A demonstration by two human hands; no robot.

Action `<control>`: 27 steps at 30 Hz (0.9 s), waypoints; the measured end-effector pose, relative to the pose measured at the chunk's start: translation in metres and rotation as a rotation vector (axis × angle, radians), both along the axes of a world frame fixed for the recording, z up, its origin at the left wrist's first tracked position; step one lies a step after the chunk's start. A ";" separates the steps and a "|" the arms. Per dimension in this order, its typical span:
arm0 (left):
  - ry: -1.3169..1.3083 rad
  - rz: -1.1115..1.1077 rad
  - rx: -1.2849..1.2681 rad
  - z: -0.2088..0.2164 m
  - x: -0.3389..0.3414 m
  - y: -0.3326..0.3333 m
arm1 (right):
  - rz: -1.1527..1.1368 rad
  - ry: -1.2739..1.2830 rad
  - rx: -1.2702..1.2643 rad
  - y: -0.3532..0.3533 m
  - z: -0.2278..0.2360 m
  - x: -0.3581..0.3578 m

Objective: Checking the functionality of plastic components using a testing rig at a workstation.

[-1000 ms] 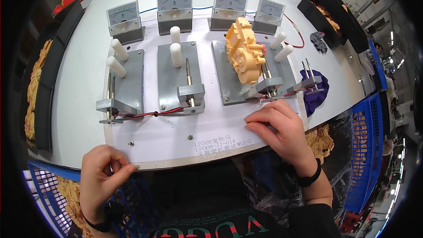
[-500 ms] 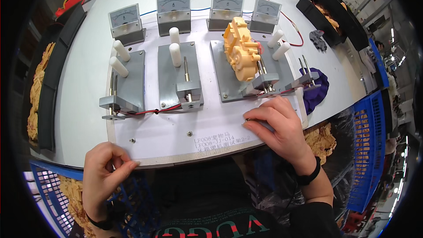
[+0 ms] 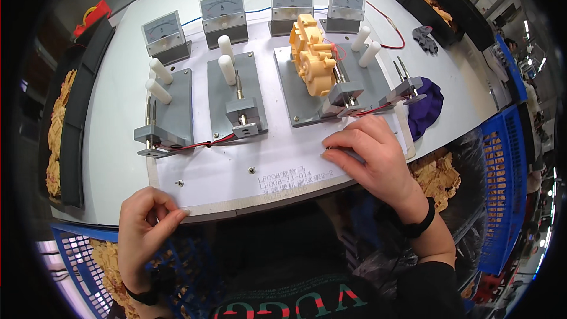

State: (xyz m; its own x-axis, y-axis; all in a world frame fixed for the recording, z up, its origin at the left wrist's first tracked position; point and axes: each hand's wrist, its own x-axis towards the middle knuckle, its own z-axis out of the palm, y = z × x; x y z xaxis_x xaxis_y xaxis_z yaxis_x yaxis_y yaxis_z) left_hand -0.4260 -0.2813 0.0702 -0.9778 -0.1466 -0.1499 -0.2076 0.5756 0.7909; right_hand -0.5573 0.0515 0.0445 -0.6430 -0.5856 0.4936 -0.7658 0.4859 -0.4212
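Observation:
My left hand is at the front edge of the white board, fingers curled in and thumb tip against the edge; nothing shows in it. Farther right, my right hand pinches a small metal stud at the board's front between thumb and forefinger; the fingers mostly cover it. Two similar studs, a left one and a middle one, stand uncovered. Beyond my right hand, a yellow plastic gearbox stands upright on a grey fixture plate, against metal pins, with a thin red wire behind it.
Other grey fixtures carry white pegs and pins. Several analogue meters line the back. Black bins of yellow parts flank the table, one at left. A purple cloth lies at right, by a blue crate.
The view has shifted slightly, moving the fixtures a little up and left in it. Both hands keep nearly the same pose and place on the board; the gearbox stays on its fixture.

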 end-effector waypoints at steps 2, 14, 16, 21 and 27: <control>-0.003 0.001 0.000 0.000 0.000 0.000 | 0.004 0.003 -0.007 0.000 -0.001 0.000; -0.025 0.008 0.073 0.002 0.000 0.003 | -0.014 0.017 -0.031 -0.001 -0.002 0.001; -0.026 0.006 0.072 0.002 0.000 0.003 | 0.007 0.026 -0.043 0.000 -0.003 0.000; -0.025 0.012 0.089 0.000 0.000 0.002 | 0.034 0.047 -0.069 0.000 -0.003 -0.001; -0.043 0.018 0.050 0.002 -0.001 0.003 | 0.062 0.058 -0.050 0.002 -0.003 -0.002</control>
State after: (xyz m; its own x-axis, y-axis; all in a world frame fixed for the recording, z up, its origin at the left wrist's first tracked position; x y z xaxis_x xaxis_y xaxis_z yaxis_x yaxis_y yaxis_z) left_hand -0.4269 -0.2781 0.0724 -0.9675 -0.1556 -0.1994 -0.2522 0.5315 0.8087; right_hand -0.5598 0.0538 0.0411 -0.5756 -0.5971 0.5588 -0.8177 0.4164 -0.3974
